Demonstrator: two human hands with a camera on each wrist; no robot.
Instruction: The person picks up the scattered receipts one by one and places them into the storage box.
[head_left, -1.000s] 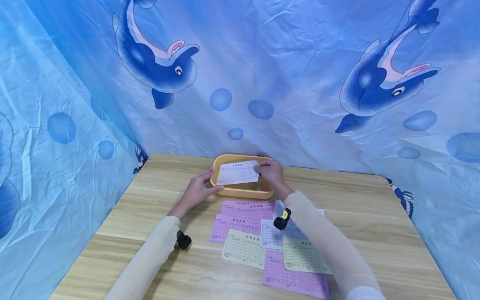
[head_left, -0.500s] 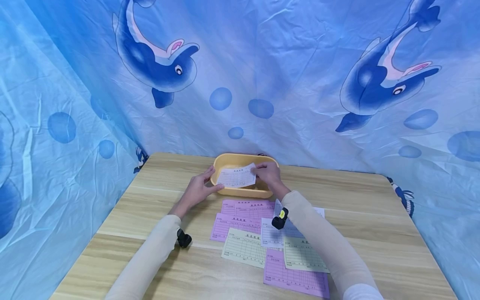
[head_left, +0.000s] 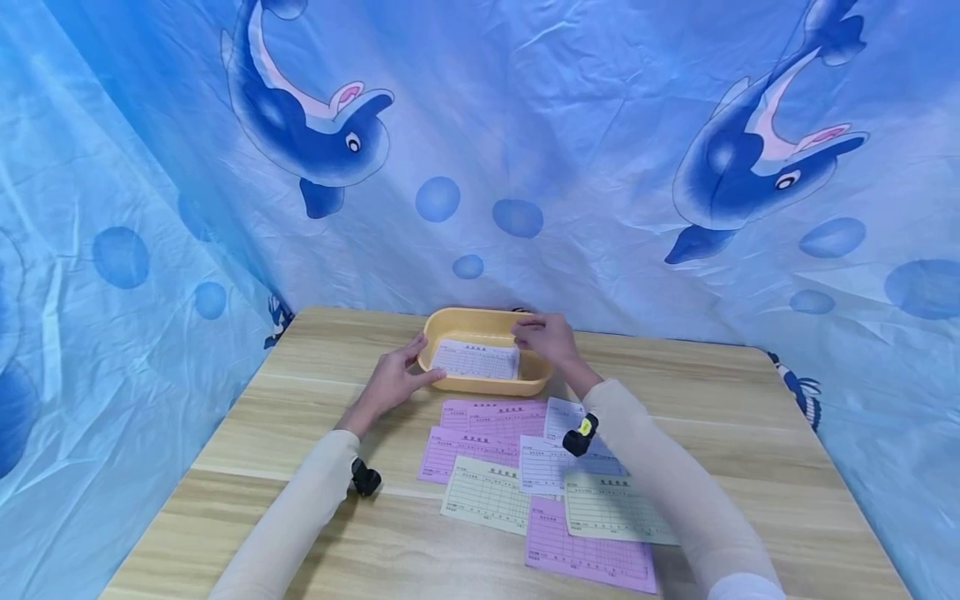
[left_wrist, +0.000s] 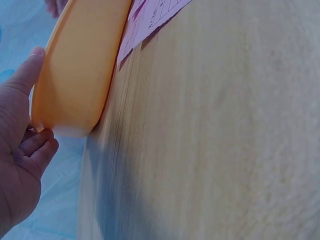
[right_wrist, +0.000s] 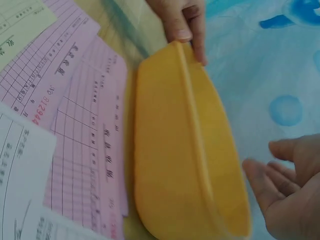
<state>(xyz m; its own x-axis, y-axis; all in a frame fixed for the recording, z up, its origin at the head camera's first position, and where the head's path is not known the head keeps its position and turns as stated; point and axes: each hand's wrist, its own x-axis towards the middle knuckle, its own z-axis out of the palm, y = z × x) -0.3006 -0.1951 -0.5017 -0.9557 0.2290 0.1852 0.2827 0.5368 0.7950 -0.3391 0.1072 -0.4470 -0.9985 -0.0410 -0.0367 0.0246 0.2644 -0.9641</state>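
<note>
A yellow-orange plastic bin [head_left: 480,387] stands near the table's back edge. My left hand [head_left: 393,379] holds its left end, thumb on the front rim and fingers around the end wall, as the left wrist view shows with the bin's side [left_wrist: 80,65]. Inside the bin lies a white receipt slip [head_left: 476,360], printed side up. My right hand [head_left: 547,337] is over the bin's right end. In the right wrist view, the right hand's fingers [right_wrist: 272,182] are loosely bent and apart from the thumb, with nothing between them.
Several receipt slips overlap in front of the bin: pink ones [head_left: 468,454], pale green ones [head_left: 487,496] and white ones [head_left: 540,467]. Another pink slip [head_left: 588,562] is closest to me. A blue dolphin-print sheet [head_left: 480,167] hangs behind the wooden table [head_left: 750,467].
The white receipt slip has gone down into the bin and lies flat. My right hand has let go of it and drawn slightly right. The left hand stays on the bin.
</note>
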